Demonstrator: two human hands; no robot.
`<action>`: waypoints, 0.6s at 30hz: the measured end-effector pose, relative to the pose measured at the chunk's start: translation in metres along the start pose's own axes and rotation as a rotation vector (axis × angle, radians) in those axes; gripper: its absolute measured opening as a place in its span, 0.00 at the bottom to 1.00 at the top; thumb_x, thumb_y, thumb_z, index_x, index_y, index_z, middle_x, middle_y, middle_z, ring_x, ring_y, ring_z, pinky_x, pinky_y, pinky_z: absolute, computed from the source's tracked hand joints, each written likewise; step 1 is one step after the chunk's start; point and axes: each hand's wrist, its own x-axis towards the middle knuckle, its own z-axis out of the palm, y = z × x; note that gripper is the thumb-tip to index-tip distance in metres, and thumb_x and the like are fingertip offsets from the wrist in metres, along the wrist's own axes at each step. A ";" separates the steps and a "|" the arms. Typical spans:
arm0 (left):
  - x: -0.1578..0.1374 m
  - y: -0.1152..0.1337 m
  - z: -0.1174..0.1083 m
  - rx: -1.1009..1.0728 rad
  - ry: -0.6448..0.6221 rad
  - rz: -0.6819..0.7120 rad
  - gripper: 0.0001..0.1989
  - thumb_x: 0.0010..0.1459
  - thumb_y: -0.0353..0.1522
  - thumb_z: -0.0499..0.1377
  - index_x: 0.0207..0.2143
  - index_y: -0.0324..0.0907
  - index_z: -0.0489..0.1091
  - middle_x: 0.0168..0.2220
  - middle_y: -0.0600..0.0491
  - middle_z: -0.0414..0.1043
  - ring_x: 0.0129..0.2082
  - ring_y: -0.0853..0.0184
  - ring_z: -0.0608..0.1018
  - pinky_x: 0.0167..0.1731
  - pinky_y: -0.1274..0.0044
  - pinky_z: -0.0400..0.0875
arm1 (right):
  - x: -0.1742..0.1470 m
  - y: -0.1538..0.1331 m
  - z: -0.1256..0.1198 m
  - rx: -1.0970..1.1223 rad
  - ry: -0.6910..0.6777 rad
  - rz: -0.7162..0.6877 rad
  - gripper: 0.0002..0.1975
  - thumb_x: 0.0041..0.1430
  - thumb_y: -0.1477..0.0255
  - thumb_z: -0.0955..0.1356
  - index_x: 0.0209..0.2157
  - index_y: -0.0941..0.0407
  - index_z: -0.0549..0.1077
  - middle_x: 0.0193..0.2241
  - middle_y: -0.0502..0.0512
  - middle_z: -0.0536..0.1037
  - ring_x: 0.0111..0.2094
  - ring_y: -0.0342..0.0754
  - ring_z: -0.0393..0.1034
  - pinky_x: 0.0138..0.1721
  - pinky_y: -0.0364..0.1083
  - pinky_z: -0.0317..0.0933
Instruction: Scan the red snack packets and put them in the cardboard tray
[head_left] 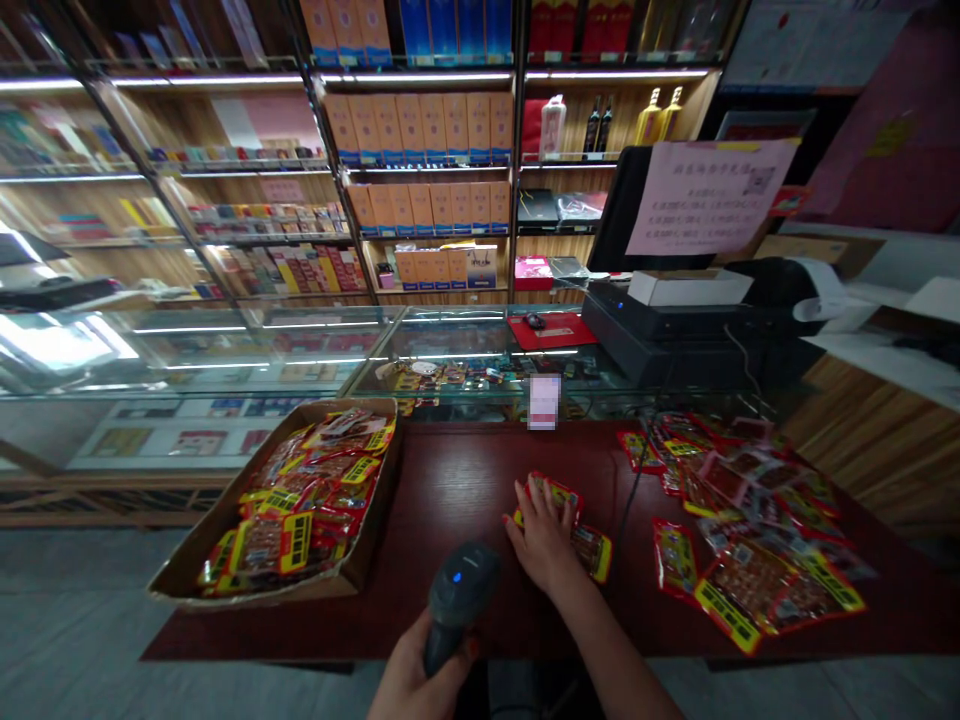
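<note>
My left hand (424, 672) is wrapped around the handle of a dark barcode scanner (466, 585), which shows a blue light. Fingers stretched and lying flat, my right hand (543, 538) rests on a red and yellow snack packet (564, 497) on the dark red table. Another snack packet (592, 552) lies partly under that hand and wrist. To the left stands a cardboard box (369, 545) full of similar packets. A loose heap of packets (750, 560) spreads over the right side of the table.
Behind the dark red table (442, 470) runs a glass display counter (465, 345). A monitor (622, 215) with a pink notice stands above a black cash drawer (645, 340). A dark cable crosses the table right of my hand. Shelves of boxes and bottles line the wall.
</note>
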 end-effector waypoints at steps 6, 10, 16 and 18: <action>-0.001 -0.005 -0.007 0.000 0.023 0.009 0.24 0.49 0.51 0.68 0.35 0.40 0.74 0.14 0.64 0.59 0.12 0.76 0.59 0.12 0.83 0.51 | -0.001 0.052 -0.022 -0.094 0.053 0.245 0.30 0.66 0.68 0.59 0.67 0.62 0.58 0.67 0.71 0.59 0.68 0.69 0.50 0.62 0.69 0.49; 0.004 -0.005 -0.004 -0.025 -0.013 -0.021 0.25 0.47 0.50 0.70 0.37 0.40 0.75 0.14 0.64 0.60 0.12 0.75 0.60 0.13 0.82 0.51 | 0.000 0.075 -0.029 -0.063 0.050 0.153 0.21 0.63 0.70 0.62 0.56 0.55 0.71 0.62 0.63 0.68 0.65 0.61 0.58 0.61 0.61 0.55; 0.004 -0.010 -0.001 0.045 -0.027 -0.019 0.27 0.47 0.52 0.68 0.39 0.39 0.74 0.14 0.64 0.60 0.13 0.74 0.60 0.14 0.82 0.54 | 0.008 0.066 -0.037 0.036 0.061 0.085 0.21 0.61 0.71 0.65 0.55 0.55 0.70 0.56 0.62 0.73 0.58 0.56 0.66 0.57 0.53 0.59; 0.000 -0.010 0.000 0.072 0.002 0.008 0.27 0.49 0.53 0.66 0.38 0.40 0.73 0.14 0.65 0.58 0.12 0.74 0.59 0.13 0.82 0.53 | 0.012 0.064 -0.039 0.036 0.053 0.086 0.28 0.60 0.67 0.66 0.61 0.57 0.65 0.58 0.65 0.71 0.60 0.59 0.64 0.57 0.54 0.58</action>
